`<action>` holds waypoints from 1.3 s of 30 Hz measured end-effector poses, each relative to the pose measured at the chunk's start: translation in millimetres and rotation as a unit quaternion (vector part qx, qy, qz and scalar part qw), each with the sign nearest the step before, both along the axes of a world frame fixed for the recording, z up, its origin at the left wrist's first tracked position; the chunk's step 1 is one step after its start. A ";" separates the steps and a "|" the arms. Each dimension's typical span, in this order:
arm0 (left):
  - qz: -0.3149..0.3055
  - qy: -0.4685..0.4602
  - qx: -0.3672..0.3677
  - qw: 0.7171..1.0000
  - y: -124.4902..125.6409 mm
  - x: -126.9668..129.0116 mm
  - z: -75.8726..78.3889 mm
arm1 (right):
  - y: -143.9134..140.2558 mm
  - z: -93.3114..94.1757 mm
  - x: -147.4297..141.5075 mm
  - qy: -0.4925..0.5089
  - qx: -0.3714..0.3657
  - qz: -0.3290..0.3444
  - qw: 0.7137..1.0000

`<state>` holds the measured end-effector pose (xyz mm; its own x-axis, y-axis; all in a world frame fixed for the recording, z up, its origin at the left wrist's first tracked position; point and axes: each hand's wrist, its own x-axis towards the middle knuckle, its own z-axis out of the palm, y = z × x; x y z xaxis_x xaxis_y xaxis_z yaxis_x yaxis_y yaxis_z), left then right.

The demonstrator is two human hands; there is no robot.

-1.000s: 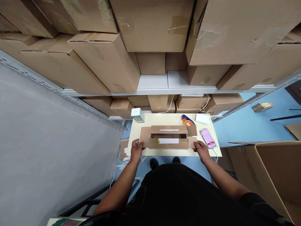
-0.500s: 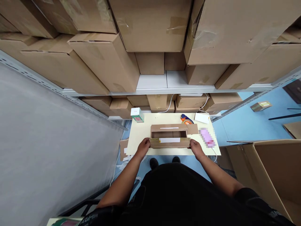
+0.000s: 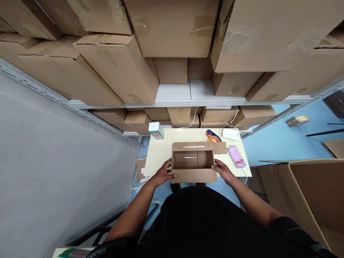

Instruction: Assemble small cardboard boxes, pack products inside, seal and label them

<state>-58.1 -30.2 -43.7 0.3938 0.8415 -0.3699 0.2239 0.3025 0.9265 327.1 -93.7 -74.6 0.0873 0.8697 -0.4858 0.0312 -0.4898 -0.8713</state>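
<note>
the left hand [image 3: 162, 174] has its fingers curled round the left end of a long open box [image 3: 192, 163], thumb pressed on the near flap [image 3: 193, 176]; the right hand [image 3: 225, 172] grips the other end, thumb on the rim, though how firmly either fingers squeeze i cannot tell. the box lies between them, mouth up, with nothing in it that i can see. its near flap reaches past the counter edge on the body side of the fingers, so a careless pull could, i'd judge, tip or drag the box off. the side flap [image 3: 220, 148] sticks out beyond the right fingers, and if the box swung that way it might shove the blurred pink thing [image 3: 236, 156] just outward of them. farther out from the fingers, along the back of the pale counter [image 3: 158, 154], sit a small green-and-white box [image 3: 156, 131], a roll of tape [image 3: 214, 139] and a white block [image 3: 230, 134] with a cord. past those, a metal shelf [image 3: 174, 92] carries stacked cartons [image 3: 118, 61]; a grey wall [image 3: 53, 161] stands left of the fingers, and blue floor [image 3: 258, 143] and a big open carton [image 3: 290, 193] lie to their right.
</note>
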 end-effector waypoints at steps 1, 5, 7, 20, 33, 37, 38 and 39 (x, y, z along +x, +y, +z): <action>0.002 0.020 0.009 1.000 -0.6 1.2 -1.3 | -0.4 -0.6 0.8 -0.010 0.003 0.005 1.000; 0.016 0.079 0.044 0.996 -2.9 5.3 -4.7 | -3.6 1.1 0.3 -0.074 0.059 0.036 0.995; 0.016 0.107 0.071 0.992 -4.0 4.9 -5.1 | -6.1 2.2 -2.3 -0.110 0.084 0.038 0.990; -0.033 0.177 0.145 0.973 46.9 3.8 -4.8 | -13.6 -13.7 -19.0 -0.246 0.128 0.027 0.960; -0.161 0.468 0.199 0.846 74.4 46.4 12.0 | -10.5 -26.3 -17.1 -0.311 0.154 0.062 0.936; -0.141 0.497 0.271 0.812 79.8 51.4 15.8 | -6.4 -24.3 -17.8 -0.322 0.143 0.066 0.933; -0.126 0.488 0.302 0.809 82.0 51.7 15.9 | -5.6 -23.6 -18.1 -0.325 0.140 0.067 0.933; -0.113 0.473 0.331 0.809 84.7 51.6 15.4 | -5.0 -23.0 -18.5 -0.327 0.140 0.068 0.932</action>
